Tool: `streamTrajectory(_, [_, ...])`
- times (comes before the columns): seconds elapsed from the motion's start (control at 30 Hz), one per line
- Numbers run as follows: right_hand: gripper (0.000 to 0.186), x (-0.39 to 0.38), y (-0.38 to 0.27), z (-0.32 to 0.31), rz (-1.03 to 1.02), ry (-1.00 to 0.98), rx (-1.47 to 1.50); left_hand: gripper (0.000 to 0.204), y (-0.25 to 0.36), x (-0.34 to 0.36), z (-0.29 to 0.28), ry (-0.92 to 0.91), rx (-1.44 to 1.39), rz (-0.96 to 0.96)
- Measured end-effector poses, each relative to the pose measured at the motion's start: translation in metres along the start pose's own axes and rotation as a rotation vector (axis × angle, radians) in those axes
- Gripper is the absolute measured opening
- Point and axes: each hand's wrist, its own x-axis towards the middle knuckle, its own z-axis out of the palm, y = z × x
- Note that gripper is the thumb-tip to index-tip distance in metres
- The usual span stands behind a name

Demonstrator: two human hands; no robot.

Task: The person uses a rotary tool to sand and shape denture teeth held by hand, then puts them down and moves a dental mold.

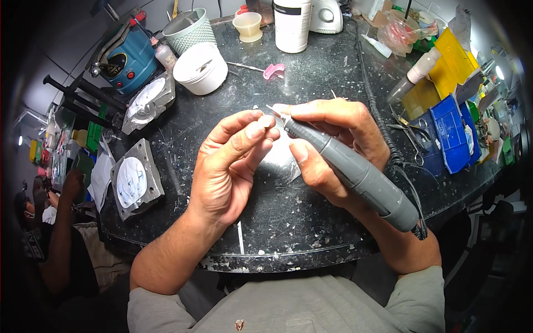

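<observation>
My right hand (347,119) wraps round a grey rotary handpiece (361,172), its thin metal tip pointing up and left. The handpiece's body slants down toward my right forearm, and a cord leaves its rear end. Close to that tip, my left hand (225,172) is closed in a pinch, thumb against fingertips. Something small and pale seems to be between those fingertips, too covered to name. Both hands are above the dark, speckled worktable (277,222), with a whitish dusty patch below them.
Left are two metal flasks with white plaster, one upper (149,105) and one lower (131,182), beside a blue machine (125,66). A white tub (201,69), pink piece (274,70) and white bottle (291,28) stand farther back. Scissors (415,145) and a blue tray (449,136) lie right. Another person (58,238) sits left.
</observation>
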Motion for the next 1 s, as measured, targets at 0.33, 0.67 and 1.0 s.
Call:
streamTrajectory(0.33, [0.022,-0.0014,-0.0098,0.0054,0.106,0.079,-0.004,0.019,0.0012,-0.0014,0.0020,-0.039,-0.162,-0.062])
streamTrajectory(0.67, [0.022,-0.0022,-0.0050,0.0069,0.049,0.061,-0.043,0.021,-0.0005,-0.0019,-0.0008,0.011,-0.091,-0.027])
streamTrajectory(1.0, [0.021,-0.0047,-0.0065,0.0084,0.059,0.075,-0.034,0.021,0.0002,-0.0032,-0.0019,0.013,-0.062,-0.015])
